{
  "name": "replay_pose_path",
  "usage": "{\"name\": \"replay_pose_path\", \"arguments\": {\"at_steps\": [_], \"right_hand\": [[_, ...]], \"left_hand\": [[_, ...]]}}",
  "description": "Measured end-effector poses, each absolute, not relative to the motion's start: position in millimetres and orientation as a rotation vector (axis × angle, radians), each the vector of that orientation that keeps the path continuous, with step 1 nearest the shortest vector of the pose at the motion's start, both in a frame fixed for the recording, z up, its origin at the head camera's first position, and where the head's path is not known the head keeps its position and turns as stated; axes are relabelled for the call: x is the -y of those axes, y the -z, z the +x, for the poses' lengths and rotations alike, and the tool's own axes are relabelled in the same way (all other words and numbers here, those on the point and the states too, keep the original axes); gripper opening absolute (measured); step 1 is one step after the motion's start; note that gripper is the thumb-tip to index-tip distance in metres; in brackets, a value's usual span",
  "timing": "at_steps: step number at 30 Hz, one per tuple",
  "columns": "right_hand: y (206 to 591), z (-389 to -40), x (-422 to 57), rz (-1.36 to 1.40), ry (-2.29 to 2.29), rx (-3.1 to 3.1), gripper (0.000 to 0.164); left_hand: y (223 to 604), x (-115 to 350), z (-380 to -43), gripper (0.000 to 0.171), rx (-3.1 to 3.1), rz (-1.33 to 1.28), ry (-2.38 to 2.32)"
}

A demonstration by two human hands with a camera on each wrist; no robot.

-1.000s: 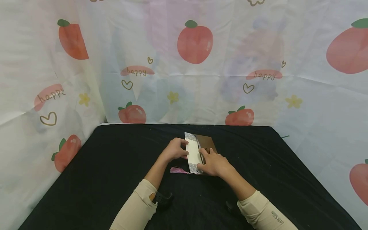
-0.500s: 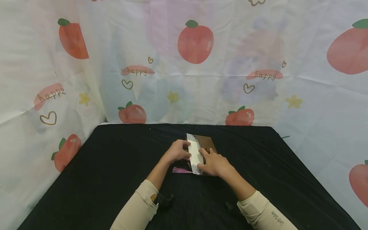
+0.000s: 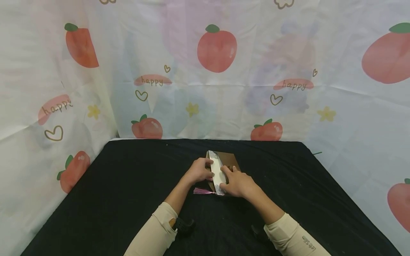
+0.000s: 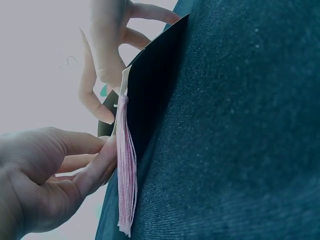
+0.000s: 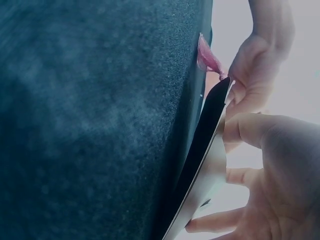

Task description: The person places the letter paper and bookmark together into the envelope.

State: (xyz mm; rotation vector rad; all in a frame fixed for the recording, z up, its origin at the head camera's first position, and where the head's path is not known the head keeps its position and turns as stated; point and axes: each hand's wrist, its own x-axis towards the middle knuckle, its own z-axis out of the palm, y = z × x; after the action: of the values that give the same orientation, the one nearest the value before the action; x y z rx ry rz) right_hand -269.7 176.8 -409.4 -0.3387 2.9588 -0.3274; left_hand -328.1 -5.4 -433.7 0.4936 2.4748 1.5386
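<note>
A folded card or booklet lies on the black cloth, its brown side point(image 3: 228, 158) at the right and a cream panel with silvery lace-patterned ends point(image 3: 218, 176) lifted at the left. My left hand point(image 3: 198, 171) pinches the panel's left edge between thumb and fingers. On the panel's right side, near the fold, my right hand point(image 3: 240, 183) rests with its fingers spread. From the card's near end hangs a pink tassel point(image 3: 202, 191). The left wrist view shows that tassel point(image 4: 126, 170) close to the left hand point(image 4: 55, 175). The inside of the card is mostly hidden.
A black cloth point(image 3: 128, 199) covers the table. Behind and beside it hangs a white curtain point(image 3: 237, 106) printed with fruit, hearts and "happy". Dark straps point(image 3: 184, 225) sit at the wrists below the sleeves.
The left hand has moved slightly right with the panel's edge, so the cream panel looks narrower and more tilted. More brown shows at its left. The right hand stays nearly in place.
</note>
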Motion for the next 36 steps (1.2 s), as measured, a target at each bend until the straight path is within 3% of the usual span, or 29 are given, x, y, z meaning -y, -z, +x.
{"name": "replay_pose_path", "arguments": {"at_steps": [36], "right_hand": [[411.0, -269.8, -176.6, -0.36, 0.32, -2.968, 0.065]], "left_hand": [[439.3, -0.1, -328.9, 0.053, -2.54, 0.536, -1.476]]}}
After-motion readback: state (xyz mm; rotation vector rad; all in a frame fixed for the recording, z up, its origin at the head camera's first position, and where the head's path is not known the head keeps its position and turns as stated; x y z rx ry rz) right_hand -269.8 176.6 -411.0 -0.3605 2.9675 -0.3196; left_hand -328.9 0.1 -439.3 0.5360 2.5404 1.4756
